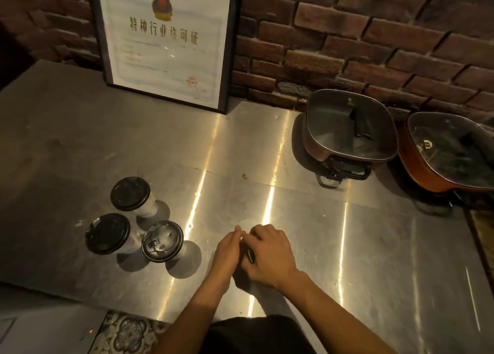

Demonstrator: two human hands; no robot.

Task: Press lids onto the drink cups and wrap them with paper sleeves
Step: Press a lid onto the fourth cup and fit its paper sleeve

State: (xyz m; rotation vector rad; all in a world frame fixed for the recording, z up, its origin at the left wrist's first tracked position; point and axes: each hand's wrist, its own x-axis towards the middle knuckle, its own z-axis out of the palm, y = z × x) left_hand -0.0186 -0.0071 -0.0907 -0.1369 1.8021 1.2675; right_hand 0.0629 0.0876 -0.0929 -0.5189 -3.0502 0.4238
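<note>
Right hand [270, 255], fingers curled over a dark lid [250, 255], of which only a sliver shows; left hand [228, 249], fingers pressed together against the lid's left side, tips meeting the right fingertips; whether they grip cannot be told; what lies under the lid is hidden; both hands near the middle of the counter's [347, 233] front edge. Three lidded cups [162, 245] clustered toward the front-left corner; framed certificate [165, 43] at the back edge, leaning on the brick wall [347, 33]; two lidded pots [350, 129] at the back-right corner.

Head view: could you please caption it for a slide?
Left hand and right hand meet over a dark lid beside three lidded cups.
</note>
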